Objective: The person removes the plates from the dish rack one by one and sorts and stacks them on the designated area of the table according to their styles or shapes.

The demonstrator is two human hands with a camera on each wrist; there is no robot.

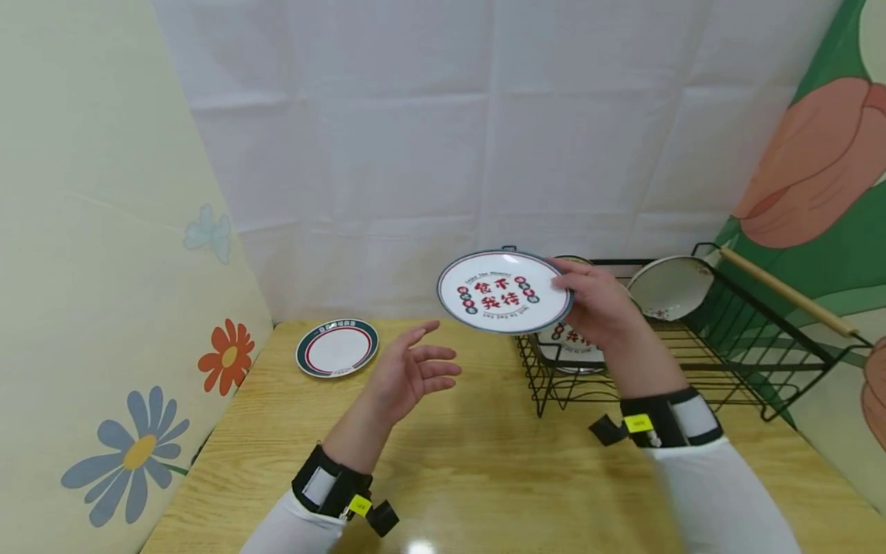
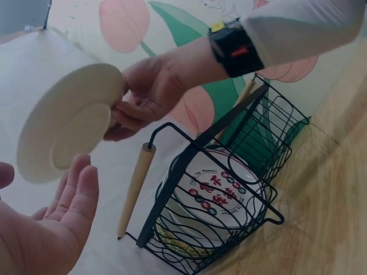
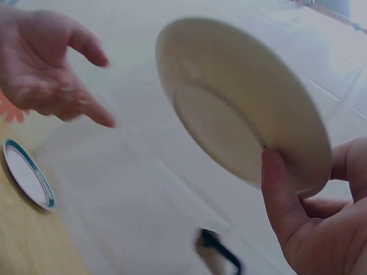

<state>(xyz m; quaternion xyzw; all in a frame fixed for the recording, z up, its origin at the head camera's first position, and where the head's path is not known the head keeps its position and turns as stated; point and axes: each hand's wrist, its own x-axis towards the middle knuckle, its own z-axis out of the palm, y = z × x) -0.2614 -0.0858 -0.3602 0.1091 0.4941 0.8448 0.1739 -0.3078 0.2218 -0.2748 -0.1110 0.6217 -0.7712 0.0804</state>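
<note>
A white plate (image 1: pixel 505 292) with a dark blue rim and red Chinese characters is held up by my right hand (image 1: pixel 598 304), which pinches its right edge. Its plain underside shows in the right wrist view, with a finger (image 3: pixel 276 177) beneath it. My left hand (image 1: pixel 415 369) hangs to the left of this plate, fingers spread and holding nothing; a gap separates the two in the head view. Another plate (image 1: pixel 338 348), with a wide green rim and a red ring, lies on the table at the back left.
A black wire dish rack (image 1: pixel 664 369) with wooden handles (image 1: pixel 789 291) stands at the right. Inside it are a plate with red characters (image 2: pixel 221 192) and a pale bowl (image 1: pixel 671 288) leaning near the back. White cloth (image 1: pixel 388 154) hangs behind the wooden table (image 1: pixel 484 462).
</note>
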